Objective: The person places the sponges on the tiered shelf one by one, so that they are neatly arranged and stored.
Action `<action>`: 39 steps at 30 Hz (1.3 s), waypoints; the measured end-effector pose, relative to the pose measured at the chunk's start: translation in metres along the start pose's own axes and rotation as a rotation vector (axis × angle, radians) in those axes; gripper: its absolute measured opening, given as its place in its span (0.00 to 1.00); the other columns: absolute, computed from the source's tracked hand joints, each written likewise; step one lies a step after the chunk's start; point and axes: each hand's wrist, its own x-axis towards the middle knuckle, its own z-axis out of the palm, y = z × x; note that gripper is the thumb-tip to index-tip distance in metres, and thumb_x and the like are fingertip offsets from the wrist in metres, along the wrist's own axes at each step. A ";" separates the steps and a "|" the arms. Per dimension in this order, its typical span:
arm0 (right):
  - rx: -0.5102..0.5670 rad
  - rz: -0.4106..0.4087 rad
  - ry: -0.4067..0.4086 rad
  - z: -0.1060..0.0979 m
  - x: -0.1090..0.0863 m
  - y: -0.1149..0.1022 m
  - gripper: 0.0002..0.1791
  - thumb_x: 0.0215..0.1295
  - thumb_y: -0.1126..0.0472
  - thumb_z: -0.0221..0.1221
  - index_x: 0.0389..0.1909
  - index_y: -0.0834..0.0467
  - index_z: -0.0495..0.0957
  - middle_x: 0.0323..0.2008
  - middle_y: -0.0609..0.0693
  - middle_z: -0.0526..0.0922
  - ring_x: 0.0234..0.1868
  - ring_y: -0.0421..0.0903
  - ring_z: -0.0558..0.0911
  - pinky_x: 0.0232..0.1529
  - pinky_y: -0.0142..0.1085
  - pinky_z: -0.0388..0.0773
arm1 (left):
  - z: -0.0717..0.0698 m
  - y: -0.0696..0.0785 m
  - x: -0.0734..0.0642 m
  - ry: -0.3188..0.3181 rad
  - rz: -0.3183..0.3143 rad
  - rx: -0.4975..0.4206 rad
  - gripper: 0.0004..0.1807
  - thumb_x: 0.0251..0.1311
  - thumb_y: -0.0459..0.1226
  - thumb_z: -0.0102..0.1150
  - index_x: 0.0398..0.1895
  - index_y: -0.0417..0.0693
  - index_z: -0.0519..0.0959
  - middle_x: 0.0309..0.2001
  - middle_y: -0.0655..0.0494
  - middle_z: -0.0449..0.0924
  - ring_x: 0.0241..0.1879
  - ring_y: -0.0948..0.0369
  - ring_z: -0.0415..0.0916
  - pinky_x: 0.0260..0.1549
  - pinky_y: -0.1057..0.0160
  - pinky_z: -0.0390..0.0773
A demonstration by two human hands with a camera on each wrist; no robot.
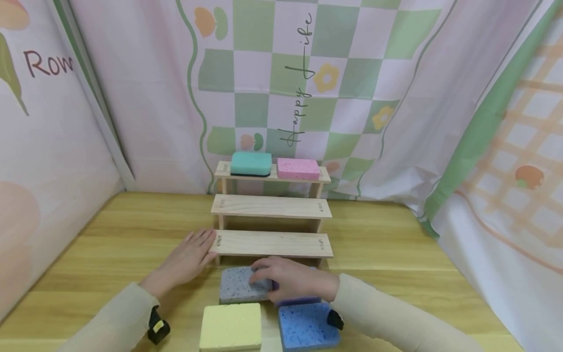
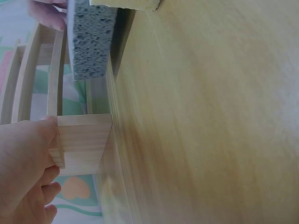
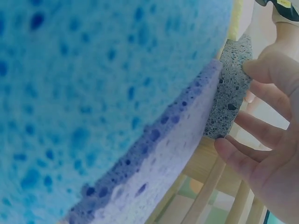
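My right hand curls over the right part of a speckled grey sponge, thumb at the near side and fingers across its top. In the right wrist view the thumb and fingertips meet that grey sponge. A purple sponge lies mostly hidden under the same hand. My left hand grips the left end of the lowest step of a wooden three-step shelf, thumb at the front corner. In the left wrist view its thumb and fingers bracket the board's end.
Nearer me lie a yellow sponge and a blue sponge. On the top step sit a teal sponge and a pink sponge. Patterned curtains enclose the wood-grain table at the back and sides.
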 end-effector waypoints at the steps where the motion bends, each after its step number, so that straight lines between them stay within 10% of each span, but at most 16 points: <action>1: 0.000 -0.004 0.003 -0.001 -0.001 0.000 0.21 0.56 0.62 0.62 0.53 0.52 0.76 0.58 0.52 0.70 0.57 0.43 0.70 0.53 0.31 0.69 | 0.000 0.000 0.000 0.001 0.001 0.000 0.30 0.68 0.43 0.45 0.64 0.28 0.59 0.64 0.35 0.59 0.63 0.41 0.54 0.61 0.44 0.52; 39: -0.071 -0.061 0.267 -0.057 -0.019 -0.005 0.20 0.52 0.67 0.60 0.49 0.55 0.78 0.55 0.52 0.73 0.56 0.48 0.69 0.50 0.37 0.71 | -0.001 0.002 -0.001 -0.005 -0.011 0.000 0.30 0.69 0.43 0.44 0.64 0.28 0.59 0.64 0.35 0.58 0.63 0.41 0.54 0.61 0.44 0.51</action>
